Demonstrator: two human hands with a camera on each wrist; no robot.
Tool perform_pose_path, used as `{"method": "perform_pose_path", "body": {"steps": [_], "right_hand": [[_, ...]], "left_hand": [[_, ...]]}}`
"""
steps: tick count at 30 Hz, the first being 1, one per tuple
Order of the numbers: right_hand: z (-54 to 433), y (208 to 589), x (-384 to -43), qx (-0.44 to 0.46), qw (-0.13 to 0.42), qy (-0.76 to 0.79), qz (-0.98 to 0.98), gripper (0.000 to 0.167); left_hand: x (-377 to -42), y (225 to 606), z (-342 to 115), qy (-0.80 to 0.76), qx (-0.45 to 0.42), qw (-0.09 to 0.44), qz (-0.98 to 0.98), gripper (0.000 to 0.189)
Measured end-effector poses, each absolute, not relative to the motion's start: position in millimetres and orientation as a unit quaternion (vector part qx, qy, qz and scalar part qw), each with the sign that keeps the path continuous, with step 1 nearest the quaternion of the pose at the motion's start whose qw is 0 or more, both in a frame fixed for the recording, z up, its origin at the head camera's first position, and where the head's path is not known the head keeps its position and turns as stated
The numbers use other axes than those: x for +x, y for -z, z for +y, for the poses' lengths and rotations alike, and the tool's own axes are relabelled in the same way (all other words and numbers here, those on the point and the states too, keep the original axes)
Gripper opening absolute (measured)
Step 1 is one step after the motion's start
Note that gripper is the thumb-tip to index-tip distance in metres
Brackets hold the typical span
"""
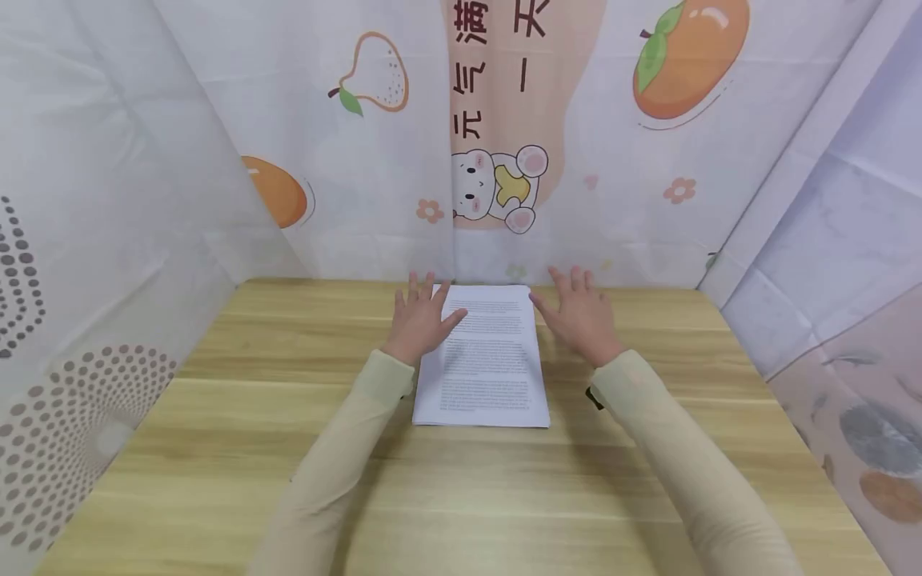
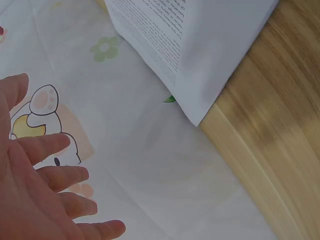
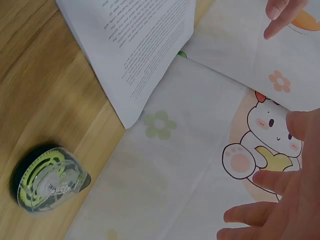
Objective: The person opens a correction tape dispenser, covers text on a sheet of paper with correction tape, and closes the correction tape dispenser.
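A stack of printed paper (image 1: 486,360) lies on the wooden table, its far end close to the back edge. My left hand (image 1: 420,324) is over the stack's left side with fingers spread, its thumb reaching above the text. To the right of the stack is my right hand (image 1: 585,318), fingers apart and thumb near the far right corner. Neither palm holds anything in the wrist views, where the left hand (image 2: 30,195) and right hand (image 3: 287,200) show loosely extended fingers. A clear and green correction tape (image 3: 50,180) lies beside the paper.
The wooden table (image 1: 302,416) ends at a white curtain (image 1: 346,200) with fruit and cartoon prints. More patterned cloth (image 1: 86,264) hangs along the left, and a pale panel (image 1: 814,240) borders the right side.
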State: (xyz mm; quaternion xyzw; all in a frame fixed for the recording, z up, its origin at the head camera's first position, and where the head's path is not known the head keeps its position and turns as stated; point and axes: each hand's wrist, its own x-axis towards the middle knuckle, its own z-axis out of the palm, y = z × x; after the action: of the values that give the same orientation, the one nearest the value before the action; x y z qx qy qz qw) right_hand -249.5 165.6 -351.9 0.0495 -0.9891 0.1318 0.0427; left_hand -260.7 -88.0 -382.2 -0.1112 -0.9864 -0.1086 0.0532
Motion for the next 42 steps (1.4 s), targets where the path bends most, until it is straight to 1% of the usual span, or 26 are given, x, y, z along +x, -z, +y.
{"method": "perform_pose_path", "body": {"steps": [7, 16, 23, 27, 30, 32, 34, 42], "right_hand": [[179, 349, -250, 0.046, 0.034, -0.128, -0.99, 0.073], [197, 353, -249, 0.045, 0.034, -0.119, -0.991, 0.073], [212, 360, -248, 0.027, 0.006, -0.128, -0.991, 0.076], [220, 365, -248, 0.022, -0.005, -0.138, -0.99, 0.081], [225, 371, -247, 0.019, -0.014, -0.146, -0.989, 0.087], [228, 374, -246, 0.019, -0.02, -0.151, -0.988, 0.087], [230, 376, -245, 0.018, -0.026, -0.154, -0.988, 0.086], [237, 391, -246, 0.009, -0.045, -0.164, -0.985, 0.078]], "left_hand": [[-262, 379, -93, 0.107, -0.113, 0.037, -0.987, 0.069], [-263, 387, -104, 0.109, -0.116, 0.022, -0.987, 0.069], [-263, 397, -107, 0.109, -0.125, 0.003, -0.986, 0.067], [-264, 407, -111, 0.127, -0.144, 0.005, -0.981, 0.068], [-263, 412, -112, 0.134, -0.148, -0.004, -0.98, 0.068], [-262, 414, -112, 0.135, -0.147, -0.007, -0.98, 0.067], [-260, 412, -111, 0.135, -0.145, -0.017, -0.98, 0.063], [-261, 423, -110, 0.122, -0.167, -0.015, -0.978, 0.058]]}}
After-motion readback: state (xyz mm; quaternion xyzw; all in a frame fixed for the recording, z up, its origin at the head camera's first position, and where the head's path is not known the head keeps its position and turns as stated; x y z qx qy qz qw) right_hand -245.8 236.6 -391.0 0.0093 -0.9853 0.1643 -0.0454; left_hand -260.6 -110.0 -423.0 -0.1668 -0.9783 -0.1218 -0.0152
